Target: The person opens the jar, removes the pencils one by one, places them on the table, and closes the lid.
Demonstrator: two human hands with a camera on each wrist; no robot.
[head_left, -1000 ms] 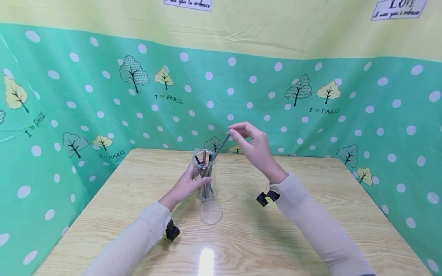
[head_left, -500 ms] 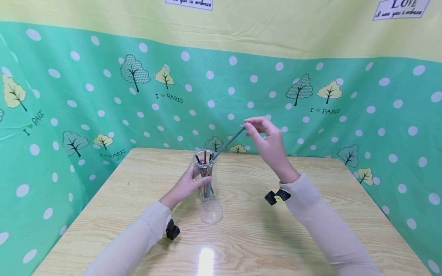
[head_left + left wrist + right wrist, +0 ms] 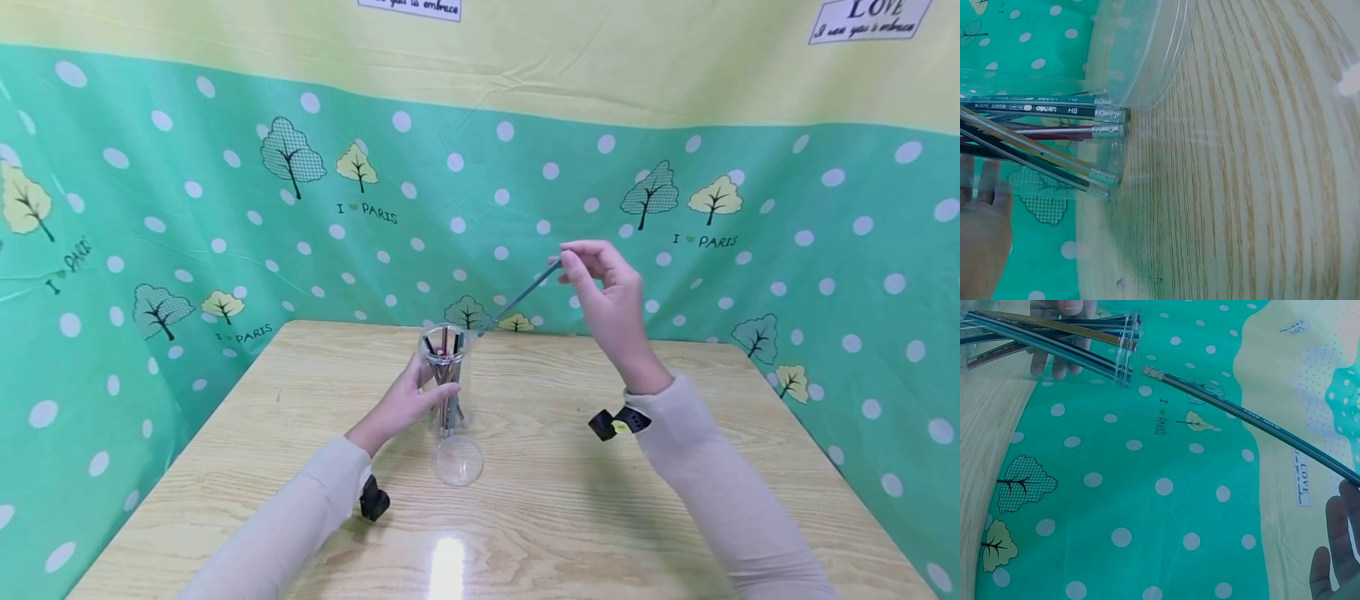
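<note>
Well, from here I see the left hand (image 3: 405, 402) wrapped round a clear jar (image 3: 446, 360), upright on the worktop (image 3: 540, 517). The right hand (image 3: 611, 304) pinches 1 dark pencil (image 3: 519, 298) by its upper end. It slants down, its eraser just outside the jar's mouth. More pencils (image 3: 1054, 115) lean inside, erasers down. 1 round lid (image 3: 459, 462) lies just in front.

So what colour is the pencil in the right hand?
The pencil is dark bluish green; the right wrist view shows it best.
</note>
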